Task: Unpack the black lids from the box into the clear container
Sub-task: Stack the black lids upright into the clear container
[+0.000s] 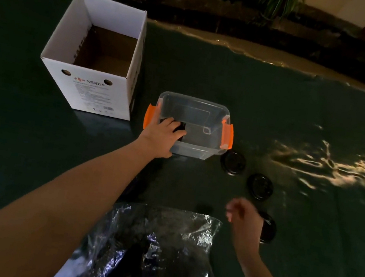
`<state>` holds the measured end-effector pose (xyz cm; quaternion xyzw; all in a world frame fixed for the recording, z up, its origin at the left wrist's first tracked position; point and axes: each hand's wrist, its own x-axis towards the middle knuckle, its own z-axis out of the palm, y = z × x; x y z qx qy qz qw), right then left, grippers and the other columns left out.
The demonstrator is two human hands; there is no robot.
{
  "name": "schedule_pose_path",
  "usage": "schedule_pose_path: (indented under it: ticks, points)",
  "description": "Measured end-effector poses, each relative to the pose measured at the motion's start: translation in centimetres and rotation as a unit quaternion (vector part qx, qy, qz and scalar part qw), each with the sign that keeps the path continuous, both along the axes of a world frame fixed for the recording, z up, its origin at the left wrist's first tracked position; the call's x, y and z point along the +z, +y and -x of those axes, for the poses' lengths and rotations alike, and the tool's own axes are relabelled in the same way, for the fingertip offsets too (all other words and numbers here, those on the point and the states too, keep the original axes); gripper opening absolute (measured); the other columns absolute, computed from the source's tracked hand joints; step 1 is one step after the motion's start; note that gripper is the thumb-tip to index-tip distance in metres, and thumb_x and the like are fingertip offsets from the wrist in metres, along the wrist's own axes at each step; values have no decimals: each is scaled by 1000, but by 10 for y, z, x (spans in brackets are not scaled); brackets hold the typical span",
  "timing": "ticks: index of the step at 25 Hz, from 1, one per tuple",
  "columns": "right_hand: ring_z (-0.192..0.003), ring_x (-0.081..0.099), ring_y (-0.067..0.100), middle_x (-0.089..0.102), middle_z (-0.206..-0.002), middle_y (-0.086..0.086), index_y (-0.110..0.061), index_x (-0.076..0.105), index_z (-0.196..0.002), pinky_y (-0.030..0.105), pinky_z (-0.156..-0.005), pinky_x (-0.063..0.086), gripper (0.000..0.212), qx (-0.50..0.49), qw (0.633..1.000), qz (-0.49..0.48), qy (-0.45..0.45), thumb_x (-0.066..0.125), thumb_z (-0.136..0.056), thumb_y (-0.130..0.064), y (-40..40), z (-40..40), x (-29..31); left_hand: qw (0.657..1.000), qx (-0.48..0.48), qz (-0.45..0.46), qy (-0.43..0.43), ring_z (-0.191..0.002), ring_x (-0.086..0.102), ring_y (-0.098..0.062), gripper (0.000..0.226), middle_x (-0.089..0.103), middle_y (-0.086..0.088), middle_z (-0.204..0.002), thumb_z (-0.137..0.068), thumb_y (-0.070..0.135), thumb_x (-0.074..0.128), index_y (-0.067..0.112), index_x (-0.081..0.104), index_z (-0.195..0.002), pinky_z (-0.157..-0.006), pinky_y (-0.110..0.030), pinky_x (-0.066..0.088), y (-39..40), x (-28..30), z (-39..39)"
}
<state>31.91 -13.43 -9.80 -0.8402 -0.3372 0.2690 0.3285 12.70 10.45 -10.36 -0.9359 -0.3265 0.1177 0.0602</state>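
Observation:
The clear container (201, 150) with orange clips stands mid-table. My left hand (163, 136) reaches over its near-left rim and holds a black lid (180, 127) inside it. My right hand (245, 216) hovers blurred above the table near the front, fingers loosely curled, holding nothing that I can make out. Three black lids lie on the cloth right of the container: one (233, 163) beside its corner, one (260, 187) further right, one (268, 228) partly behind my right hand. The white cardboard box (101, 97) stands open at the back left and its inside looks bare.
A crinkled clear plastic bag (158, 244) holding dark items lies at the front between my arms. Dark green cloth (303, 111) covers the table. A dark ledge with plants runs along the far edge.

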Motion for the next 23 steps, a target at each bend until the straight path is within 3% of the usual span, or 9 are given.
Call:
schedule_pose_path:
  ticks: [4,7,9,12,15,18,21,22,23]
  points:
    - [-61,66,25,69,-56,1,-13,67,-63,33,-64,56,42,-26,969,174,175,45,-85,14,-65,13,-36,1000,21,16,-14,-145,18,-30,85,29,-8,-153,-76,50,66,25,26,-146,-110,-68,-10,-8,3,4]
    - [-85,73,28,75,-93,14,-6,71,-91,30,-75,60,23,74,907,207,359,50,-95,2,-70,30,-43,995,61,52,-60,-146,12,-30,81,23,-10,-156,-82,46,62,21,23,-148,-115,-63,-2,-22,15,8]
    - [-98,71,31,72,-108,16,-7,69,-107,34,-84,58,20,91,864,193,456,55,-93,-3,-66,38,-44,980,103,52,-161,-145,16,-30,67,32,-9,-152,-84,40,59,17,34,-142,-116,-59,12,-44,25,17]
    - [-101,69,32,69,-115,18,-9,66,-116,34,-84,57,31,134,842,205,480,64,-86,-1,-55,52,-56,915,215,101,-326,-123,45,-25,45,50,-8,-130,-83,24,61,14,52,-126,-106,-39,38,-113,33,54]
    - [-104,65,20,63,-126,10,-9,60,-124,21,-82,54,35,259,852,234,389,58,-91,1,-49,76,-62,847,371,131,-358,-103,49,-22,28,52,-6,-109,-82,15,65,10,57,-108,-89,-35,43,-203,26,104]
    - [-114,54,10,54,-135,4,-16,57,-131,4,-87,43,34,309,876,199,313,44,-100,-19,-50,97,-50,686,608,225,-330,-98,53,-33,22,48,-9,-99,-82,10,64,1,56,-100,-88,-43,43,-281,-20,169]
    - [-120,51,-6,50,-135,3,-47,57,-125,16,-101,43,52,395,873,118,262,71,-76,-49,-57,111,-42,420,711,405,-392,-69,67,-31,13,54,-23,-94,-91,13,54,1,52,-93,-76,-56,51,-317,-43,195]
    - [-124,48,-8,47,-138,4,-48,48,-133,19,-106,40,69,416,868,112,246,72,-69,-56,-57,114,-51,370,707,441,-411,-66,67,-27,10,56,-24,-97,-94,12,53,4,51,-99,-70,-52,52,-317,-38,189]
    - [-128,45,-2,45,-141,6,-37,42,-140,23,-110,36,82,447,859,110,223,71,-67,-61,-58,118,-59,368,694,463,-411,-74,67,-27,14,58,-20,-102,-96,17,53,9,51,-107,-71,-47,52,-316,-37,182]
